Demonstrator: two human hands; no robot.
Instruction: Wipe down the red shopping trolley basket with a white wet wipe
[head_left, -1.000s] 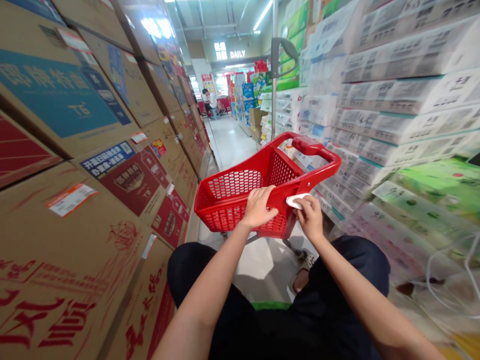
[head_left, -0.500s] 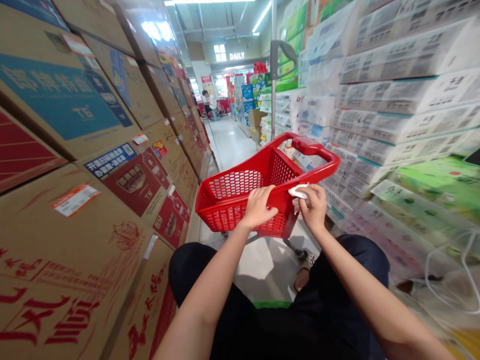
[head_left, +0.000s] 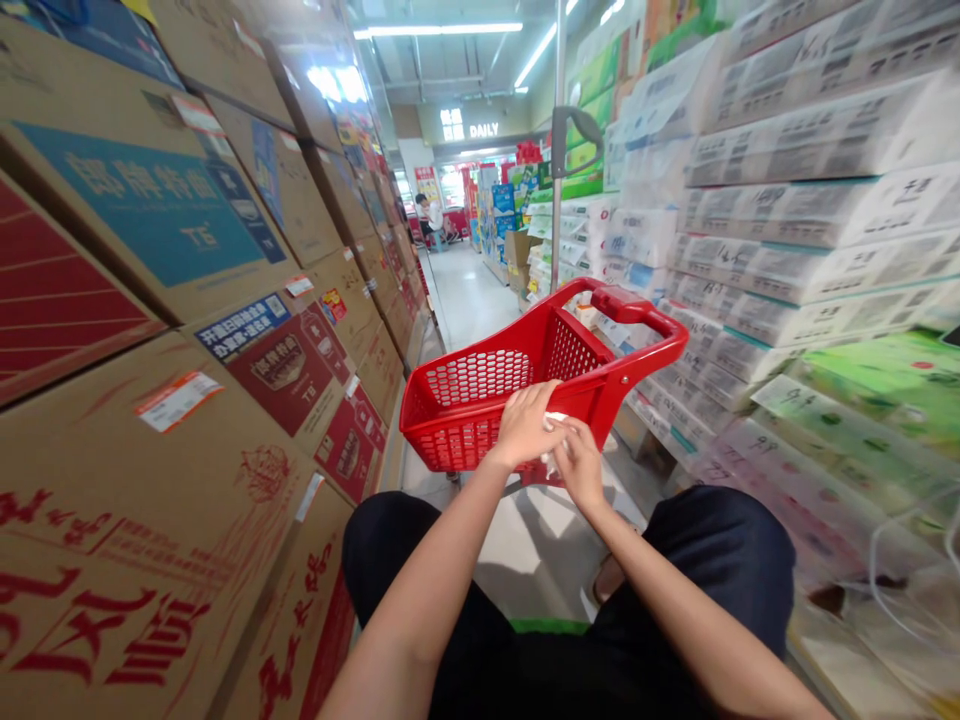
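A red plastic shopping cart [head_left: 480,395] with a mesh basket and a red handle [head_left: 637,310] stands in a shop aisle in front of me. My left hand [head_left: 525,425] rests on the basket's near rim, fingers curled over it. My right hand [head_left: 577,462] is closed on a small white cloth [head_left: 553,440] pressed against the basket's near wall, right beside the left hand. I am crouched low, with my dark-trousered knees below my arms.
Stacked brown cartons [head_left: 172,330] with red and blue print wall the left side. Wrapped tissue packs [head_left: 810,250] fill shelves on the right. A grey pole [head_left: 559,150] rises behind the cart. The pale tiled aisle [head_left: 469,290] runs back to a seated person [head_left: 431,215].
My right hand has moved the white cloth left and down from the basket's right corner to the near wall beside my left hand. The view has shifted slightly.
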